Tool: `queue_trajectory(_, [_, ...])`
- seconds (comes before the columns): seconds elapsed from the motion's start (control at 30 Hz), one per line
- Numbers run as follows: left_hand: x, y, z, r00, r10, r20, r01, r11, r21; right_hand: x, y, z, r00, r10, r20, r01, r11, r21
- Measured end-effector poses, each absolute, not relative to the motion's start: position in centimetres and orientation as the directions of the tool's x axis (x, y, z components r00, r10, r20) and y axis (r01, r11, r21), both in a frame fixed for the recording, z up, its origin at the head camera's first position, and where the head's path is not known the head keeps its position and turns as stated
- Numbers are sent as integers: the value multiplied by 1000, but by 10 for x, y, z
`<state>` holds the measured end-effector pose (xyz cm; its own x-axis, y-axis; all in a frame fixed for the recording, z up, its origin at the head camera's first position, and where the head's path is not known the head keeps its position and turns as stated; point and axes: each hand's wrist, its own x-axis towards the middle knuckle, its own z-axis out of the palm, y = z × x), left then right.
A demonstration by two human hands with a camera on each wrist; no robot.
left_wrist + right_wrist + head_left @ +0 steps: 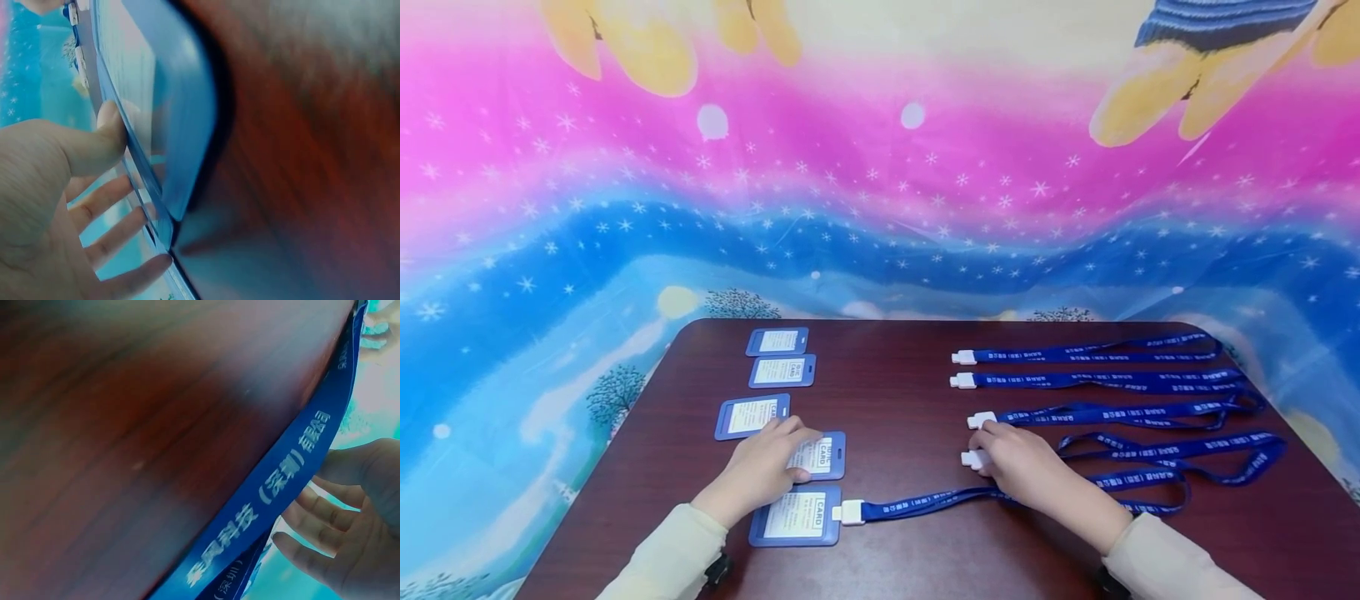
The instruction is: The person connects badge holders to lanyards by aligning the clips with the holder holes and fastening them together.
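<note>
My left hand (763,467) spans a blue badge holder (837,467) with a printed card inside, thumb at its near edge and fingers at its far edge. Directly in front of it lies another badge holder (793,542), joined to the white clip (853,512) of a blue lanyard (917,506). On the right, my right hand (1026,467) holds the white clip (973,460) of a second lanyard between thumb and fingers. Its strap is partly hidden by the hand and forearm. In the right wrist view the joined lanyard's printed strap (275,481) passes before the fingers.
Behind the left hand lie more badge holders (781,372) on the dark wooden table (880,400). Several blue lanyards (1075,380) stretch across the right side, their white clips facing left. A patterned cloth (865,192) hangs behind the table.
</note>
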<state>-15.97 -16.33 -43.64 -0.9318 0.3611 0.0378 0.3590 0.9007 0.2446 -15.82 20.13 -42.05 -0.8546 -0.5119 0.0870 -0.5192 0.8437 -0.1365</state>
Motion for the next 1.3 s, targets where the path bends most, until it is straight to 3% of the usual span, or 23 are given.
queue_trajectory(0.9, [-159, -162, -434, -934, 355, 45, 355, 902, 248, -176, 120, -415, -730, -675, 107, -681, 732, -23])
queue_trajectory(1.3, [-157, -164, -434, -934, 357, 22, 349, 897, 272, -181, 79, -415, -720, -693, 34, -693, 721, 16])
